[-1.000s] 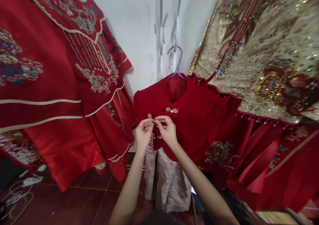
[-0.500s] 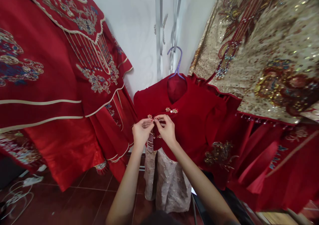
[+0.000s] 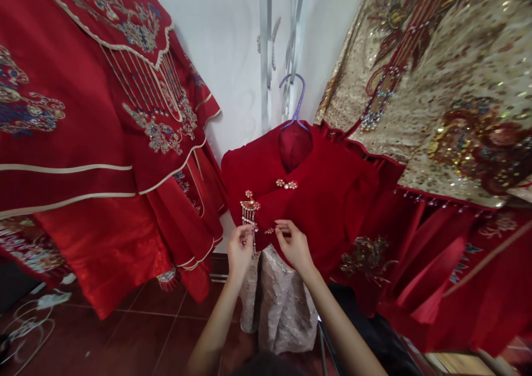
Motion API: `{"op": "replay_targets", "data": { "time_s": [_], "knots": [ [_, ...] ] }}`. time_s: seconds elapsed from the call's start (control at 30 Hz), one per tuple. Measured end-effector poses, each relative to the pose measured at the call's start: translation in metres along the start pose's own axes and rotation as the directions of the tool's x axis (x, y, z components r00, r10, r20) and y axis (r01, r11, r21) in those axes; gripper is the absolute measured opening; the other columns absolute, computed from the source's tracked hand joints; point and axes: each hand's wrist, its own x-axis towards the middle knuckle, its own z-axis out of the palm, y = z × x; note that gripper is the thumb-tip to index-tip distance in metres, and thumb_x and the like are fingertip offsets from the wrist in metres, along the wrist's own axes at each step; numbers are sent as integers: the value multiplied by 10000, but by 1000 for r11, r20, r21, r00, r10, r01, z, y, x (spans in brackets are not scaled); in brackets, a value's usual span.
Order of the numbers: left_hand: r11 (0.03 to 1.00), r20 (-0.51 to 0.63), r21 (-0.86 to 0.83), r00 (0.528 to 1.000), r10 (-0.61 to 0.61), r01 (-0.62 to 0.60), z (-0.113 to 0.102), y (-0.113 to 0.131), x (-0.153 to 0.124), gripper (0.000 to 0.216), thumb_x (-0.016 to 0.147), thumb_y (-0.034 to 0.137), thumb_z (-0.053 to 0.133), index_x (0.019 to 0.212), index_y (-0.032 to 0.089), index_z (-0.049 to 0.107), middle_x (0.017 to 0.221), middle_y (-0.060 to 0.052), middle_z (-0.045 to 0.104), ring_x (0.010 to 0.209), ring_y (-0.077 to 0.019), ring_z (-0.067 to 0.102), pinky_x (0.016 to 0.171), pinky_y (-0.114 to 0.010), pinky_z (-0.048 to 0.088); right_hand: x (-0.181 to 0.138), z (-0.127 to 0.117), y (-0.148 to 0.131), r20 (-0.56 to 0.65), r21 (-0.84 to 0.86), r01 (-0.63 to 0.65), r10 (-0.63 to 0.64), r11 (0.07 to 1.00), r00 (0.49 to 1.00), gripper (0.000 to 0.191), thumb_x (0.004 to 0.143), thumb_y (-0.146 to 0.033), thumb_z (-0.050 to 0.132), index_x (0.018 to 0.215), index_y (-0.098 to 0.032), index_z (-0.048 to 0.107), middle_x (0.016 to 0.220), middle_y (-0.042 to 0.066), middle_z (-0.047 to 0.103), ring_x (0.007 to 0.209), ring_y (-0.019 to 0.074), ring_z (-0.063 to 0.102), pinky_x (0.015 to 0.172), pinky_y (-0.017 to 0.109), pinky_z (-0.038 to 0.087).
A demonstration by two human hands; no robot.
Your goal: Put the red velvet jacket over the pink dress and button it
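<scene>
Low on the red jacket (image 3: 320, 204), the lower clasp (image 3: 269, 231) lies crosswise, just beside the curled right hand (image 3: 293, 245), the nearer one; the left hand (image 3: 240, 249) bunches at the tassel (image 3: 249, 213). Whether either pinches, I cannot tell.

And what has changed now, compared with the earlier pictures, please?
The left hand and right hand have let go of the middle clasp and moved down the red jacket. The left is now at the beaded tassel, the right beside the lower clasp; contact is unclear. The jacket and purple hanger stayed in place.
</scene>
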Motion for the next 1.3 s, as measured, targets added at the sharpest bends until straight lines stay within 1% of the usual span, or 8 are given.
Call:
{"op": "replay_targets", "data": {
  "time_s": [0.13, 0.27, 0.37, 0.5, 0.7, 0.93, 1.13, 1.3],
  "knots": [
    [998, 1, -27, 999, -52, 52, 8, -9, -19, 244, 771, 170, 598, 1012, 182, 636, 1031, -75, 682, 875, -165, 655, 842, -335, 531, -12, 11, 16, -31, -16, -19, 18, 1000, 999, 277, 851, -362, 559, 1052, -181, 619, 965, 104, 684, 862, 210, 671, 689, 347, 596],
    [996, -4, -70, 998, -61, 61, 16, -3, -18, 280, 766, 184, 613, 1046, 182, 606, 1044, -78, 669, 917, -166, 658, 853, -344, 542, -10, 17, 16, -39, -29, 18, -19, 999, 999, 233, 863, -379, 558, 959, -177, 625, 941, 93, 669, 840, 194, 654, 728, 344, 587],
    [992, 5, -103, 997, -79, 79, 18, 0, -14, 269, 742, 174, 623, 1012, 171, 623, 977, -73, 685, 869, -165, 674, 843, -348, 552, -9, 18, 12, -43, -5, 35, -35, 999, 998, 234, 842, -414, 596, 878, -186, 631, 870, 67, 664, 804, 182, 650, 736, 338, 586],
    [981, -19, -151, 992, -126, 122, 16, 0, -11, 259, 710, 179, 636, 968, 159, 637, 929, -69, 697, 827, -164, 687, 821, -338, 561, -9, 18, 8, -15, 63, 19, -18, 998, 1000, 255, 828, -443, 621, 839, -188, 628, 830, 47, 686, 783, 176, 671, 758, 342, 588],
    [972, -23, -196, 990, -138, 131, 13, 2, -10, 241, 682, 188, 659, 920, 154, 646, 882, -64, 702, 790, -157, 683, 802, -324, 562, -9, 19, 4, 6, 111, -10, 9, 994, 1000, 249, 827, -434, 629, 852, -186, 630, 834, 49, 705, 782, 179, 691, 739, 329, 592],
    [968, -28, -195, 986, -165, 156, 9, 1, -9, 224, 670, 221, 703, 875, 135, 670, 871, -81, 720, 810, -170, 688, 816, -329, 555, -7, 29, 2, -30, 95, 52, -50, 994, 998, 206, 833, -386, 625, 874, -185, 645, 853, 41, 690, 790, 162, 670, 762, 321, 582],
    [985, 56, -114, 990, -126, 132, 3, 3, -3, 198, 667, 201, 697, 853, 133, 695, 813, -73, 732, 742, -162, 687, 756, -299, 555, -6, 31, 0, -48, 74, 76, -73, 994, 996, 183, 853, -349, 603, 890, -177, 654, 871, 49, 670, 795, 154, 650, 740, 301, 582],
    [985, 81, -116, 990, -116, 125, -2, 2, 2, 182, 651, 193, 684, 823, 135, 696, 765, -52, 724, 717, -157, 677, 729, -284, 543, -5, 33, 2, -43, 69, 83, -80, 994, 996, 195, 860, -359, 583, 885, -182, 660, 883, 51, 672, 800, 155, 654, 730, 294, 581]
  ]
}}
